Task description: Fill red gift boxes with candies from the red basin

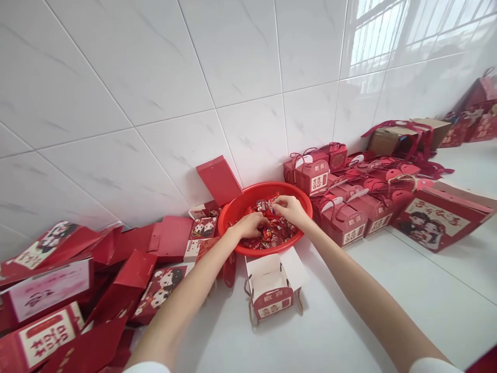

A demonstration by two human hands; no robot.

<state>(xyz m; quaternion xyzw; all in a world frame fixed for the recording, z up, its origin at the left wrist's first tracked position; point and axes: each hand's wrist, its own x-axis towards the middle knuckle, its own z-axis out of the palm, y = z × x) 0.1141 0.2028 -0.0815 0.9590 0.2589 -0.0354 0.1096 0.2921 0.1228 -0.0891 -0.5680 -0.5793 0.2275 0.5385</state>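
Both hands reach into a red plastic basket that holds many wrapped candies. My left hand lies over the candies on the left side, fingers curled down among them; what they grip, if anything, is hidden. Near the basket's right rim, my right hand pinches a small wrapped candy between thumb and fingers. Just in front of the basket stands an opened red gift box with a white inside, its lid folded back and rope cords hanging at its sides. Its visible inside shows no candy.
Flat and folded red boxes pile up on the left. Closed red gift boxes with cords stand to the right, beside a larger red bag. Brown cartons sit farther back. A tiled wall rises behind the basket.
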